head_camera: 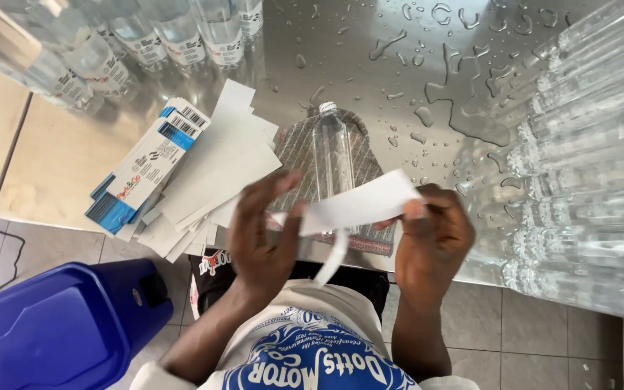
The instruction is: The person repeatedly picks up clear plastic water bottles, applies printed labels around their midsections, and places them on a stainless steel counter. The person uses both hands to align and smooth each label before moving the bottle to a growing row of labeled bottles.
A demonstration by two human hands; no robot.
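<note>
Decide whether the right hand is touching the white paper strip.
Touching: the head view shows the right hand pinching the end of the white paper strip.

Head camera looks steeply down, close above the wet table (370, 65).

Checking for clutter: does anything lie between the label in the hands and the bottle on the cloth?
Nothing visible does. Both hands, left and right, hold the label just above the bottle, whose lower end it hides.

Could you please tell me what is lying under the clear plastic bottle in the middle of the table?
The clear bottle lies on a grey striped cloth spread over the wet steel table. The white strip and both hands hide the cloth's near part.
</note>
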